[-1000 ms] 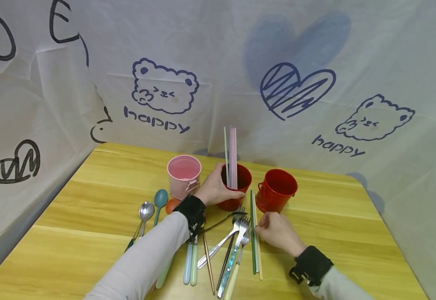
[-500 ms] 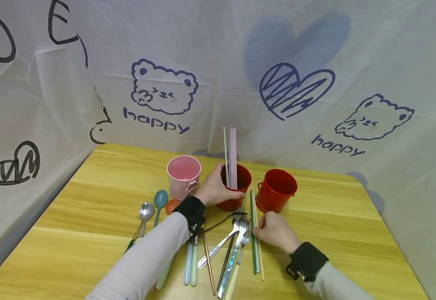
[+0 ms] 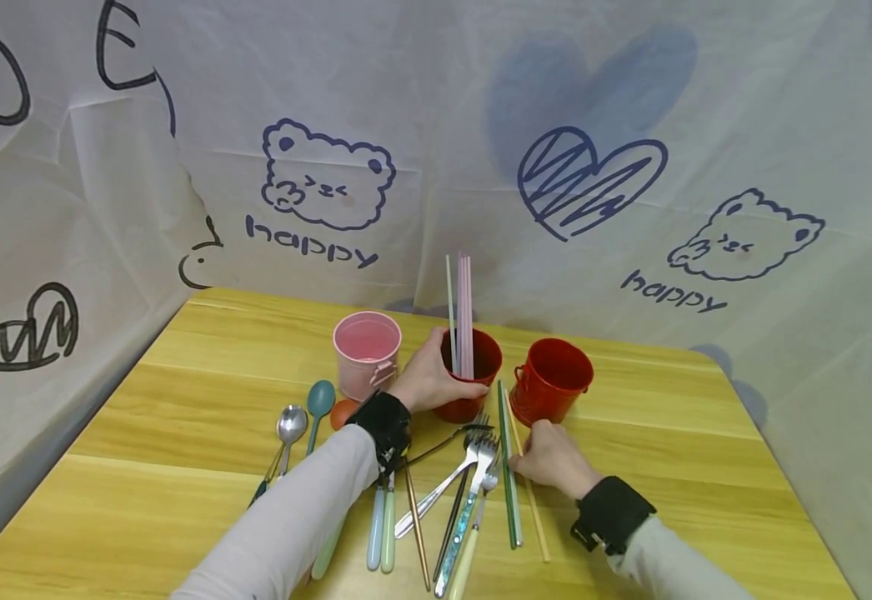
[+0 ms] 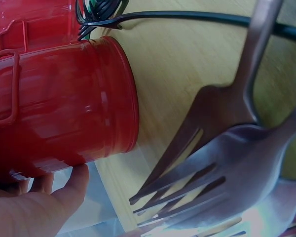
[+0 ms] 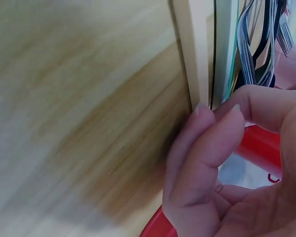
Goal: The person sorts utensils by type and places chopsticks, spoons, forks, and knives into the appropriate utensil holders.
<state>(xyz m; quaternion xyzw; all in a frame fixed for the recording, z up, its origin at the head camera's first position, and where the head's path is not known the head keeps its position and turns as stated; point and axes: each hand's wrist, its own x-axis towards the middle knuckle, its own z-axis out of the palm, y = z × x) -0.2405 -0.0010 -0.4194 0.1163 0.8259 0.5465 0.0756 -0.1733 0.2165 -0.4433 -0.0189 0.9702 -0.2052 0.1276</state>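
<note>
In the head view my left hand (image 3: pixel 436 379) holds a small red bucket (image 3: pixel 462 408) by its side. Pink, lilac and pale green chopsticks (image 3: pixel 466 312) stand in that bucket. The left wrist view has my fingers against the wall of the red bucket (image 4: pixel 64 108). On the table, my right hand (image 3: pixel 553 458) pinches a pale yellow chopstick (image 3: pixel 537 518), which lies slanted beside the green chopsticks (image 3: pixel 512 500). Seen from the right wrist, curled fingertips meet at the end of the yellow chopstick (image 5: pixel 195 49) that shows, and the fingers hide its far part.
A second red bucket (image 3: pixel 544 404) stands just beyond my right hand, and a pink bucket (image 3: pixel 356 379) is left of my left hand. Several forks (image 3: pixel 485 454) lie between my arms. Spoons (image 3: pixel 291 423) lie at the left, partly behind my left sleeve.
The yellow chopstick's near end has swung right, away from the green ones. My right hand has shifted very slightly; my left hand stays on the red bucket.
</note>
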